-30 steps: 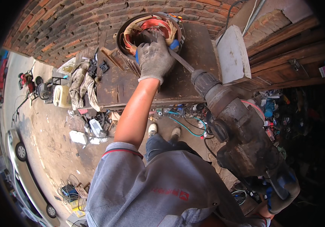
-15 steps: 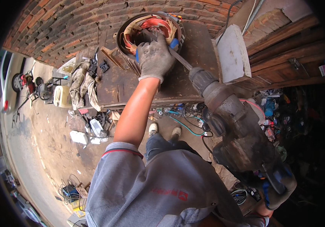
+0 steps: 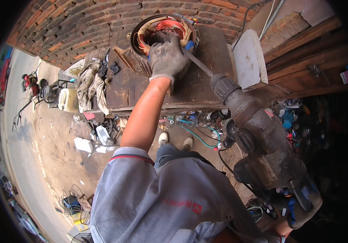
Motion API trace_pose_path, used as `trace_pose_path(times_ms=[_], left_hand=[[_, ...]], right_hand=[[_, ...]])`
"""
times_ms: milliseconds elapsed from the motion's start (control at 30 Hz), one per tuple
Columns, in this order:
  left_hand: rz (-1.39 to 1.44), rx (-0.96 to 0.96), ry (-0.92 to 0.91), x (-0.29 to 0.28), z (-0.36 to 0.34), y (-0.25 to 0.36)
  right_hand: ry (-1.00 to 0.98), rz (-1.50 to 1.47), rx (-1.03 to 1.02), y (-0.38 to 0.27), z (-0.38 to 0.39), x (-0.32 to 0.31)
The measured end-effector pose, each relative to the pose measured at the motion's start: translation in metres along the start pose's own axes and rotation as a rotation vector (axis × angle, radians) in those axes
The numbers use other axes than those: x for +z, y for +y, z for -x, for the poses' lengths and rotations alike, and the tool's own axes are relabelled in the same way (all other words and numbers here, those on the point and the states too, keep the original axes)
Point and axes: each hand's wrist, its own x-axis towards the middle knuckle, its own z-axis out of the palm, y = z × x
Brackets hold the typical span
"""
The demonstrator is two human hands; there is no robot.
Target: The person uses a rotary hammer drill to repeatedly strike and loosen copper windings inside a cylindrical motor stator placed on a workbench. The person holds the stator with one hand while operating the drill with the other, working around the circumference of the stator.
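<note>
My left hand [image 3: 168,60], in a grey work glove with blue patches, is closed round the long steel chisel bit [image 3: 200,63] of a demolition hammer. It lies over the near rim of a round motor stator [image 3: 135,43]; copper-red windings [image 3: 177,25] with pale wrapping show inside. The bit's tip, among the windings, is hard to make out. To the right, the big worn demolition hammer [image 3: 259,133] slants down toward my body. At its rear handle, my gloved right hand [image 3: 306,206] is wrapped round the grip, partly in shadow.
The stator stands on a dark worn table [image 3: 210,85] against a brick wall [image 3: 77,30]. A white slab [image 3: 250,60] leans at the right. Stained cloth [image 3: 91,87] and a pale jerrycan [image 3: 68,100] are at the left. Scraps and a teal hose [image 3: 206,142] litter the floor.
The hammer's body and my right hand have shifted slightly right. The view has moved a little; my left hand stays on the bit at the stator.
</note>
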Motion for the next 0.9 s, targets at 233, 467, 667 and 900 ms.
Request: trace_pose_path(times_ms=[233, 467, 667, 900], left_hand=[[0.030, 0.021, 0.046, 0.007, 0.000, -0.003], [-0.032, -0.046, -0.047, -0.005, -0.001, 0.006], [0.002, -0.044, -0.023, 0.000, 0.001, 0.003], [-0.009, -0.027, 0.004, 0.001, 0.000, 0.004]], right_hand=[[-0.001, 0.041, -0.039, 0.021, 0.006, -0.037], [0.171, 0.056, -0.093, 0.010, -0.026, 0.010], [0.028, -0.024, -0.003, 0.013, -0.028, -0.020], [-0.049, -0.057, -0.034, 0.001, -0.050, -0.011]])
